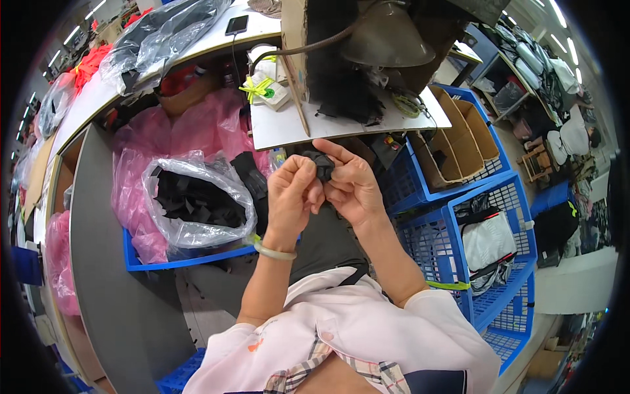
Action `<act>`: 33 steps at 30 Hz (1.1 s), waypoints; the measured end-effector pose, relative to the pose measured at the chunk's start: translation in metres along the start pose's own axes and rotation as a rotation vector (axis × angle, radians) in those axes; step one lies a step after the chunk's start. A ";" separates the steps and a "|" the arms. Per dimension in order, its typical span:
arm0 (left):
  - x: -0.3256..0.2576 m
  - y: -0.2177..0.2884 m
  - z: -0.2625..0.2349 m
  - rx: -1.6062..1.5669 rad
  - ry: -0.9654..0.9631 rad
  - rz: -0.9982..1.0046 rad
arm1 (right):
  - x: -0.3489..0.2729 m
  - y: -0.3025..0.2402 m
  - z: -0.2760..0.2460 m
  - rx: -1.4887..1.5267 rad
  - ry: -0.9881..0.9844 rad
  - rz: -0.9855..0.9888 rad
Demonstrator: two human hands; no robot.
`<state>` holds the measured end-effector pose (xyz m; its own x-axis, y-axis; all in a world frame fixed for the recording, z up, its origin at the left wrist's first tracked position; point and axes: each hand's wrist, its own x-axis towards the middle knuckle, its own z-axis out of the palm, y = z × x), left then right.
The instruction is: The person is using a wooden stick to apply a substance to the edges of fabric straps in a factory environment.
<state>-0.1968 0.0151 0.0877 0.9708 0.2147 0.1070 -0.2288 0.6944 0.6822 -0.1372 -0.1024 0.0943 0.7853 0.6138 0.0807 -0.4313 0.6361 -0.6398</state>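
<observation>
A small piece of black fabric (321, 165) is pinched between my two hands, just in front of the white tabletop's near edge. My left hand (293, 186), with a pale bangle at the wrist, closes its thumb and fingers on the left side of the piece. From the other side my right hand (355, 184) grips it, the index finger stretched toward the table. Part of the fabric is hidden by my fingers. To the left, a clear plastic bag (246, 217) stands open, filled with black fabric pieces (197, 200).
The bag sits with pink plastic (213, 121) in a blue crate (177, 264). On the white tabletop (275, 134) lie a wooden stick (295, 98), neon-yellow ties (257, 87) and black scraps beneath a lamp (390, 36). Blue crates (426, 243) with a cardboard box (453, 131) stand right.
</observation>
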 end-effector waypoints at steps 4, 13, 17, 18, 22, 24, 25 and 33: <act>0.001 0.012 0.005 -0.078 0.003 -0.071 | 0.007 -0.001 0.000 0.329 -0.256 0.117; 0.023 0.018 -0.003 -0.024 0.039 -0.092 | 0.019 -0.004 -0.002 -0.070 -0.021 0.019; 0.025 0.027 0.000 -0.021 -0.064 -0.152 | 0.023 -0.006 -0.001 0.408 -0.346 0.221; 0.027 0.028 -0.001 -0.011 -0.061 -0.145 | 0.026 -0.007 -0.001 0.413 -0.358 0.221; 0.030 0.032 0.000 0.160 0.051 -0.071 | 0.037 -0.012 -0.007 0.155 -0.137 0.127; 0.031 0.036 0.001 0.327 0.047 -0.015 | 0.039 -0.019 -0.005 0.027 -0.064 0.115; 0.031 0.038 0.002 0.489 0.041 0.042 | 0.040 -0.020 -0.003 0.031 -0.065 0.122; 0.025 0.025 -0.008 1.233 0.234 0.425 | 0.038 0.003 -0.012 -0.007 -0.039 0.106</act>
<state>-0.1789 0.0433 0.1014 0.7766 0.4575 0.4332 -0.1746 -0.5044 0.8456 -0.1031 -0.0828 0.0863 0.7178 0.6950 0.0422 -0.5074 0.5636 -0.6519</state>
